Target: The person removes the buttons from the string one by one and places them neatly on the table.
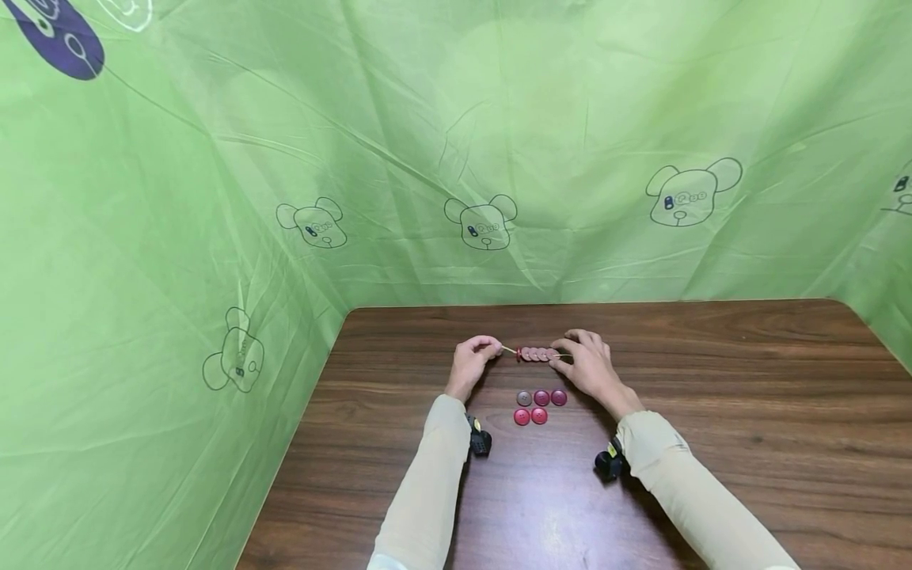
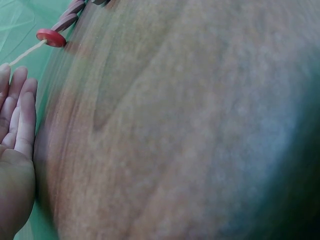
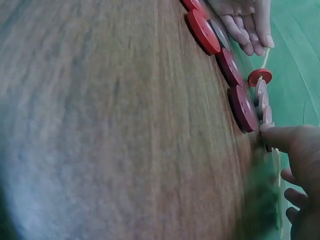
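My left hand point(image 1: 473, 364) pinches one end of a thin pale cord point(image 1: 509, 349) between thumb and fingertips. Threaded on that cord are a bright red button point(image 1: 518, 355), turned edge-on, and a row of overlapping dusty-pink buttons point(image 1: 536, 355). At the row's right end, my right hand point(image 1: 587, 364) pinches the last button, partly hidden by the fingers. In the right wrist view, the thumb point(image 3: 275, 136) presses at that end, and more cord point(image 3: 278, 190) trails past the hand. The left wrist view shows the left fingers point(image 2: 22, 110) beside the taut cord and the red button point(image 2: 51, 38).
Loose buttons lie nearer me on the brown wooden table point(image 1: 748, 427): a greyish one point(image 1: 524, 398), two purple ones point(image 1: 550, 397) and two red ones point(image 1: 530, 416). A green printed sheet point(image 1: 570, 119) hangs behind the table and at its left. Both wrists carry small black cameras point(image 1: 480, 440).
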Demonstrator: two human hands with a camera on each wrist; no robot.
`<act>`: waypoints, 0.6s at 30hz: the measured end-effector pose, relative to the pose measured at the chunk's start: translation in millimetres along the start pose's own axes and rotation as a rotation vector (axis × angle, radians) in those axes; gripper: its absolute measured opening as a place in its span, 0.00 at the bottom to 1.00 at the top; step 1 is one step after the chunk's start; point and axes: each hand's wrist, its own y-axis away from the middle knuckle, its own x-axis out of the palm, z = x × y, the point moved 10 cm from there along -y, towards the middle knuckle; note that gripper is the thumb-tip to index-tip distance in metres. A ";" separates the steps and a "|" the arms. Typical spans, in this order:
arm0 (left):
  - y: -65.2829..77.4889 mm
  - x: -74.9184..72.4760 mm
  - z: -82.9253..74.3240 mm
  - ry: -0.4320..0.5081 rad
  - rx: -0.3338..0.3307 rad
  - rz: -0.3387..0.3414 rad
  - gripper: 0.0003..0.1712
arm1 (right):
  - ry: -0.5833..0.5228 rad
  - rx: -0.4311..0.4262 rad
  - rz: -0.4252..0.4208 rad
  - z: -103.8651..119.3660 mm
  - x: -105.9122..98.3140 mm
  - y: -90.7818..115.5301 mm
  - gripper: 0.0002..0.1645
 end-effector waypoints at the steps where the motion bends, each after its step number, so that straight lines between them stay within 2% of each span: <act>1: 0.2 -0.1 -0.1 -0.003 -0.001 0.000 0.06 | -0.003 0.004 0.001 0.0 -0.1 0.1 0.20; 18: -0.5 0.4 -0.3 0.008 0.010 0.002 0.07 | -0.032 0.014 -0.024 -5.0 -0.5 3.0 0.17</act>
